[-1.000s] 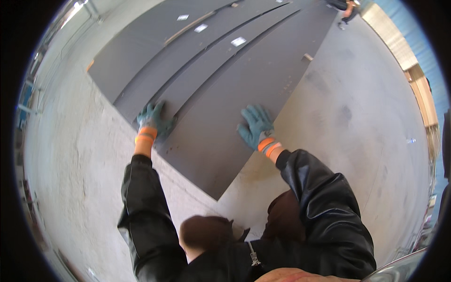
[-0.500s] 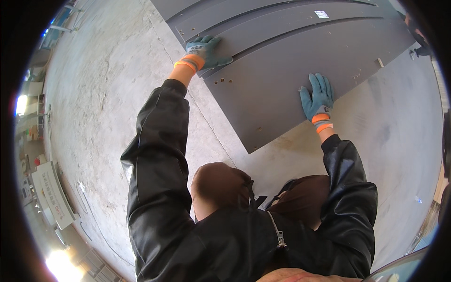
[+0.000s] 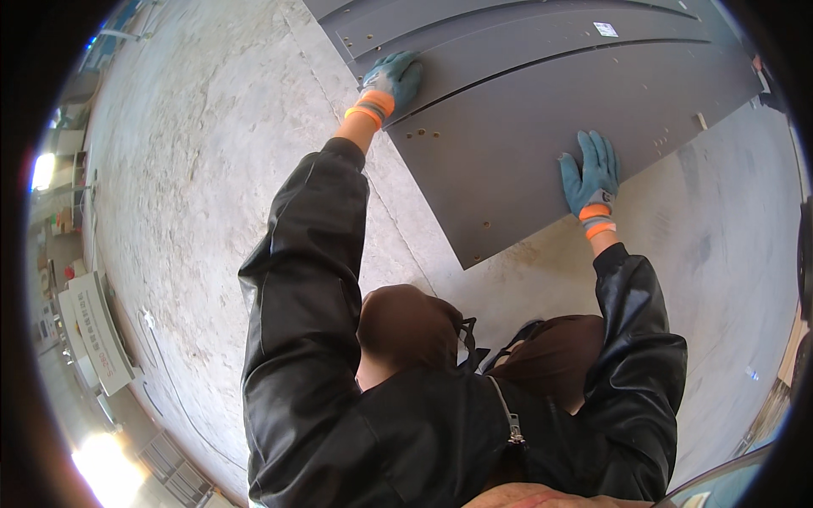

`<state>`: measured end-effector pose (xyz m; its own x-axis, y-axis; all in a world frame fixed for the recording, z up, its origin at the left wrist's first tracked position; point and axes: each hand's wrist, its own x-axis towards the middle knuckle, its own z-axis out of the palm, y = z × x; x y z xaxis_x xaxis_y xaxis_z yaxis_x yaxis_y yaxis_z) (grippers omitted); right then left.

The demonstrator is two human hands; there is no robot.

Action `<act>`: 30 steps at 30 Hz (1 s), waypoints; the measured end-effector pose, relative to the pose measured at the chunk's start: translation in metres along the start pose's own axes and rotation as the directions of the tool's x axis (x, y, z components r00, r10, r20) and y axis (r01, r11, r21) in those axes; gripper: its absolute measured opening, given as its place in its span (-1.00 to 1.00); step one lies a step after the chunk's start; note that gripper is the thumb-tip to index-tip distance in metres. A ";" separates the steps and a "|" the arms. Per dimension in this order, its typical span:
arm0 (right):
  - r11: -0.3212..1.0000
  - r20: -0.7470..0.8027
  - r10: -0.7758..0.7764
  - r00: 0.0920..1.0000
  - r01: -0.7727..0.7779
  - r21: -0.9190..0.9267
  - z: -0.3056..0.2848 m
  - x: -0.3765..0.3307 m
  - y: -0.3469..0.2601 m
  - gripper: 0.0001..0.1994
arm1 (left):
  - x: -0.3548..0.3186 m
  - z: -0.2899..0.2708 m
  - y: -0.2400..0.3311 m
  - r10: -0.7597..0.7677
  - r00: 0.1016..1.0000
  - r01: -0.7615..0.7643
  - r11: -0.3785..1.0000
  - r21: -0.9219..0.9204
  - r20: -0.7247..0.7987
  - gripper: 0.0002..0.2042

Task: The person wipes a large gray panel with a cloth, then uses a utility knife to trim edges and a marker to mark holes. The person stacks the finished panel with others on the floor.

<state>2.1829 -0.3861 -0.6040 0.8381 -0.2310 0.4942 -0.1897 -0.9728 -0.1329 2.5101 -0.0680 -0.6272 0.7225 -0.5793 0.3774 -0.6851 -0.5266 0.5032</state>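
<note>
Grey flat panels (image 3: 525, 144) with small drilled holes lie side by side and partly overlapping at the upper right. My left hand (image 3: 394, 78), in a blue-green glove with an orange cuff, rests over the left edge of a farther panel (image 3: 474, 63), fingers laid on its surface. Beside it, a thin dark gap separates that panel from the nearest one. My right hand (image 3: 593, 175), gloved alike, lies flat near the front edge of the nearest panel, with fingers stretched out and thumb apart. Neither hand holds a loose thing.
A small white label (image 3: 605, 30) sticks to a farther panel. Cracked concrete floor (image 3: 212, 169) surrounds the stack. At far right another person's hand (image 3: 758, 63) is near the panels' end. A long pale box-shaped object (image 3: 95, 332) and a cable (image 3: 169, 394) are at left.
The dark gap between the nearest panel and the one behind it has narrowed. My left hand's fingers and thumb have drawn closer together. The whole view has shifted slightly.
</note>
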 end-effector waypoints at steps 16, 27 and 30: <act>0.999 0.035 0.007 0.999 -0.006 -0.032 -0.002 0.000 0.003 -0.46 | 0.013 0.026 0.039 -0.038 0.993 0.037 0.999 -0.007 -0.114 -0.66; 1.000 0.025 0.013 1.000 -0.014 0.008 -0.001 -0.001 0.002 -0.47 | -0.008 0.010 -0.004 0.180 0.973 -0.127 0.940 0.318 -0.144 -0.68; 1.000 0.024 0.007 1.000 -0.007 0.006 -0.002 -0.002 0.003 -0.47 | -0.011 0.014 -0.008 0.208 0.963 -0.161 0.953 0.256 -0.169 -0.72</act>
<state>2.1802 -0.3886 -0.6038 0.8489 -0.2368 0.4725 -0.1923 -0.9711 -0.1413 2.5065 -0.0661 -0.6464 0.5691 -0.5623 0.6000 -0.7932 -0.5678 0.2202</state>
